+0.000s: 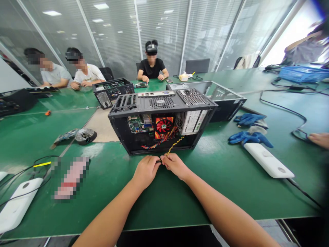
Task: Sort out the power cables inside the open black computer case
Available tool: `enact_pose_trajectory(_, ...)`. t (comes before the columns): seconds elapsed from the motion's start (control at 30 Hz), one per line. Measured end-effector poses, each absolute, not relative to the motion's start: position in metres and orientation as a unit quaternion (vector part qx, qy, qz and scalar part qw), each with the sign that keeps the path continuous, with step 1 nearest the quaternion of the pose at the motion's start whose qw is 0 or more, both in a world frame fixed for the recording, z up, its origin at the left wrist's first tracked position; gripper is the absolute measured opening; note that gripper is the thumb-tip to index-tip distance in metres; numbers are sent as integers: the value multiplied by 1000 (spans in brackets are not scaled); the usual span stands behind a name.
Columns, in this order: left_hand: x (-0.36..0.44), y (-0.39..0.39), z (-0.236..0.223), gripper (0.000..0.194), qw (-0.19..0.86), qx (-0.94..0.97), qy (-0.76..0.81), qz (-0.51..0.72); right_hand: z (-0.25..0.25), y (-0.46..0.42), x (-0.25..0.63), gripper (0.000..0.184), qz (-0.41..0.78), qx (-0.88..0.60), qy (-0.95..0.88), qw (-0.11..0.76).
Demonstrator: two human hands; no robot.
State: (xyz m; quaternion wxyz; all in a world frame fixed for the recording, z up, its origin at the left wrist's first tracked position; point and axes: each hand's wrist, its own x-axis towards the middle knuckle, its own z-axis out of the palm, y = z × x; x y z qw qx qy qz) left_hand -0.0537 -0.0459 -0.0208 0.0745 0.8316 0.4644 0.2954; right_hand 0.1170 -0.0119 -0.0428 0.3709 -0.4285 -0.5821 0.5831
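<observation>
Two bare hands meet at the near edge of the green table (pixel 231 192), right in front of an open computer case (pixel 161 120). Left hand (pixel 145 171) and right hand (pixel 175 165) come together fingertip to fingertip, both pinched on the end of a yellow-and-black twisted cable (pixel 174 145). That cable runs up and to the right from the fingers into the case's open side, near the bottom edge. What sits at the cable's tip between the fingers is too small to tell.

Inside the case, a red cooler fan (pixel 164 124) sits in the middle, a green motherboard (pixel 136 123) to its left, and a silver power supply (pixel 191 121) to its right. A bundle of coloured wires hangs below the fan.

Over on the right, a pair of blue gloves (pixel 248 128) lies just beside a white power strip (pixel 268 161). Behind the case, a second, bare case shell (pixel 221 96) lies open on the table, with a third black chassis (pixel 111 92) further left. A small fan part (pixel 84 135) rests on the table to the left, near a blurred patch.

Three people sit across the table, one in a black shirt (pixel 152 68), two in white. Another person's hand (pixel 320 140) rests at the far right edge, by a black cable.
</observation>
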Motion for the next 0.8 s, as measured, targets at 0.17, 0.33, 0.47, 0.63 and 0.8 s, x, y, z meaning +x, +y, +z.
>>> enact_pose_trajectory(0.17, -54, -44, -24, 12, 56, 832, 484, 266, -43, -13, 117, 42, 584, -434, -579, 367)
enact_pose_trajectory(0.33, -52, -43, -24, 27, 168, 806, 511, 246, -42, -13, 117, 41, 571, -441, -597, 352)
enact_pose_trajectory(0.47, -51, -45, -21, 21, 194, 795, 504, 277, -41, -13, 117, 41, 556, -450, -603, 354)
enact_pose_trajectory(0.63, -50, -47, -24, 20, 148, 803, 486, 310, -41, -13, 117, 40, 549, -446, -606, 365)
enact_pose_trajectory(0.8, -52, -47, -26, 9, 119, 821, 481, 284, -42, -13, 117, 40, 551, -441, -609, 364)
